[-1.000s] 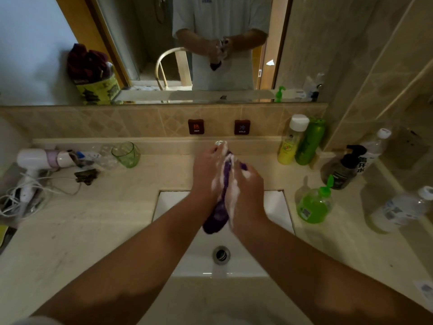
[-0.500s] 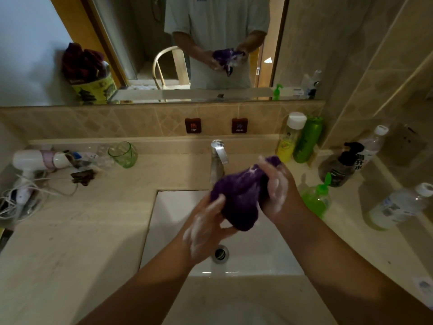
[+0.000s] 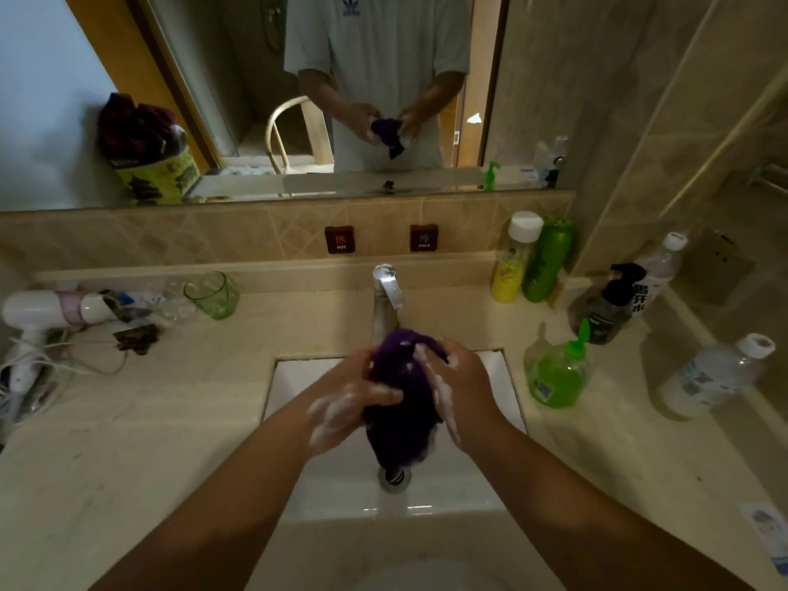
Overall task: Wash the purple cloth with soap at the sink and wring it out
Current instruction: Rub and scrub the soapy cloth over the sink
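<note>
The purple cloth [image 3: 401, 403] hangs bunched over the white sink [image 3: 452, 488], its lower end just above the drain [image 3: 394, 477]. My left hand [image 3: 347, 405] grips its left side, fingers wrapped across the front, white lather on the knuckles. My right hand [image 3: 458, 388] clasps the cloth's right side and top, also soapy. The chrome tap [image 3: 386, 298] stands just behind the cloth. No water stream is visible.
A green soap pump bottle [image 3: 558, 371] stands right of the sink, with a dark pump bottle [image 3: 609, 307], yellow and green bottles [image 3: 531, 260] and clear water bottles [image 3: 712, 375] around it. On the left counter lie a hair dryer [image 3: 47, 311] with its cord and a green glass [image 3: 211, 294].
Both hands came down and back over the basin with the cloth. The cloth went from a raised ball to hanging lengthwise between my hands, which now press on it from both sides.
</note>
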